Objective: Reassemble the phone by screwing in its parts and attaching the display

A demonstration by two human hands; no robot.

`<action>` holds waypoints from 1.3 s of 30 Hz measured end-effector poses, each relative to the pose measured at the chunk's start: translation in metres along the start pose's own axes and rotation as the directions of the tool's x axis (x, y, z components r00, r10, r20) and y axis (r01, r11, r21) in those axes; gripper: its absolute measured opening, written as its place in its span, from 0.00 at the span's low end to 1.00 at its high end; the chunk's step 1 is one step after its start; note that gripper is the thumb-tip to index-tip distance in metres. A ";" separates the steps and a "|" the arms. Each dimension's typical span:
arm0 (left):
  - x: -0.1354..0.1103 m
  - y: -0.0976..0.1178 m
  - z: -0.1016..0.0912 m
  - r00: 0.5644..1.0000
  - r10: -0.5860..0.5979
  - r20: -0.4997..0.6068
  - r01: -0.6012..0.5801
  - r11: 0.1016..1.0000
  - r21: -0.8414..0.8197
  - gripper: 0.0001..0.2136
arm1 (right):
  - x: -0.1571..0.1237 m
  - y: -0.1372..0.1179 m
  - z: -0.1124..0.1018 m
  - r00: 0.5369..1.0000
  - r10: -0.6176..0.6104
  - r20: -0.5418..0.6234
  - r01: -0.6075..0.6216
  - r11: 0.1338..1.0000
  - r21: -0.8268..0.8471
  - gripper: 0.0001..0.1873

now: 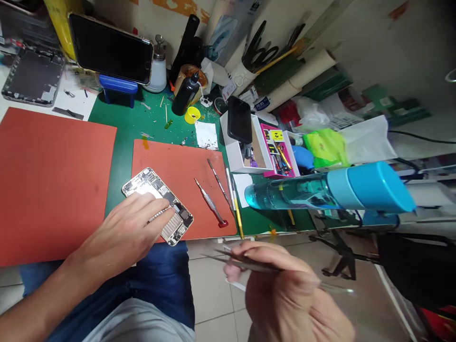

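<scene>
Head view: right hand [281, 289] pinches steel tweezers [249, 266], open left hand [128, 232] presses an opened smartphone [153, 183]; a slip could gouge its board [181, 221].

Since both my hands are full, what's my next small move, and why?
Probably bring the tweezers in your right hand over the opened phone: your left hand already steadies it on the red mat, while the tweezers hang beyond the bench edge.

Green bench mat [123, 156], two orange-red silicone pads side by side near front edge. Right pad [192, 166]: opened smartphone [183, 219] at front-left corner, two steel spudgers [211, 203] just beside. Black bottle [185, 95], white paper [205, 135] toward back.
</scene>
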State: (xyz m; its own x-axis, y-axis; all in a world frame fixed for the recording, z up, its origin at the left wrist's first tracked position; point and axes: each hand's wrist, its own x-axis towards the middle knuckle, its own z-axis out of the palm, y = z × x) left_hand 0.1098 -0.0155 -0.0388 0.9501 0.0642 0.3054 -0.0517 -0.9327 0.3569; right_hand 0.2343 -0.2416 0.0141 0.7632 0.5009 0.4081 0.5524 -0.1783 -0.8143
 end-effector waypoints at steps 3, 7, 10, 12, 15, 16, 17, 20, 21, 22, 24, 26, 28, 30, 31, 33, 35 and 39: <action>0.000 -0.001 0.000 1.000 0.011 0.009 -0.011 1.000 -0.008 0.17 | -0.006 0.012 0.012 0.999 -0.015 0.035 0.010 0.993 0.117 0.08; 0.002 0.000 -0.003 0.999 -0.007 0.034 0.008 0.999 -0.035 0.18 | -0.007 0.019 0.029 0.983 -0.155 0.097 0.154 0.988 0.012 0.19; 0.005 0.001 -0.006 0.998 -0.022 0.058 0.026 0.998 -0.065 0.18 | -0.004 0.020 0.034 0.966 -0.251 0.062 0.255 0.964 -0.076 0.20; 0.007 0.001 -0.007 0.998 -0.020 0.064 0.025 0.996 -0.083 0.17 | -0.002 0.021 0.036 0.962 -0.270 0.047 0.274 0.956 -0.107 0.20; 0.009 0.001 -0.008 0.998 -0.021 0.061 0.027 0.994 -0.104 0.15 | -0.001 0.024 0.037 0.962 -0.270 0.048 0.274 0.954 -0.123 0.19; 0.009 0.001 -0.008 0.998 -0.023 0.059 0.029 0.994 -0.107 0.15 | -0.001 0.025 0.038 0.963 -0.264 0.047 0.268 0.956 -0.120 0.19; 0.009 0.001 -0.008 0.998 -0.024 0.056 0.030 0.994 -0.109 0.14 | -0.001 0.026 0.038 0.965 -0.256 0.048 0.260 0.958 -0.117 0.19; 0.008 0.001 -0.007 0.999 -0.020 0.042 0.025 0.993 -0.117 0.13 | -0.002 0.029 0.038 0.969 -0.242 0.056 0.247 0.962 -0.112 0.19; 0.008 0.001 -0.007 0.999 -0.015 0.033 0.019 0.993 -0.120 0.14 | -0.003 0.030 0.038 0.968 -0.243 0.059 0.248 0.962 -0.111 0.20; 0.008 0.001 -0.007 1.000 -0.013 0.025 0.016 0.993 -0.120 0.14 | -0.003 0.030 0.038 0.969 -0.241 0.063 0.246 0.963 -0.111 0.20; 0.007 0.001 -0.006 1.000 -0.010 0.013 0.011 0.993 -0.114 0.15 | -0.004 0.031 0.038 0.970 -0.235 0.064 0.241 0.964 -0.112 0.21; 0.007 0.000 -0.005 1.000 -0.008 0.008 0.009 0.994 -0.107 0.15 | -0.004 0.032 0.039 0.972 -0.229 0.062 0.235 0.965 -0.117 0.21; 0.008 0.000 -0.005 1.000 -0.003 0.000 0.003 0.994 -0.107 0.13 | -0.003 0.032 0.039 0.972 -0.225 0.065 0.232 0.965 -0.124 0.21; 0.009 0.000 -0.005 1.000 0.005 -0.010 -0.006 0.994 -0.113 0.11 | -0.003 0.031 0.038 0.972 -0.225 0.072 0.233 0.965 -0.125 0.20; 0.009 0.000 -0.005 1.000 0.007 -0.013 -0.009 0.993 -0.117 0.11 | -0.003 0.031 0.038 0.973 -0.220 0.075 0.228 0.966 -0.125 0.20; 0.009 0.000 -0.006 1.000 0.007 -0.013 -0.008 0.992 -0.125 0.11 | -0.003 0.030 0.037 0.975 -0.206 0.080 0.214 0.970 -0.115 0.20; 0.009 0.001 -0.006 1.000 0.001 -0.006 -0.001 0.992 -0.127 0.12 | -0.003 0.029 0.036 0.977 -0.196 0.083 0.204 0.975 -0.093 0.20; 0.008 0.002 -0.005 0.999 -0.034 0.013 0.035 0.993 -0.109 0.14 | -0.003 0.028 0.035 0.979 -0.190 0.076 0.195 0.978 -0.067 0.21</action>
State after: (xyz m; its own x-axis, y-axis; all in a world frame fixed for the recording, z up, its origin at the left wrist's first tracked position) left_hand 0.1157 -0.0151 -0.0317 0.9552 0.0912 0.2815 -0.0515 -0.8856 0.4616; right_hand 0.2360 -0.2183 -0.0244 0.6165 0.5884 0.5231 0.7122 -0.1335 -0.6892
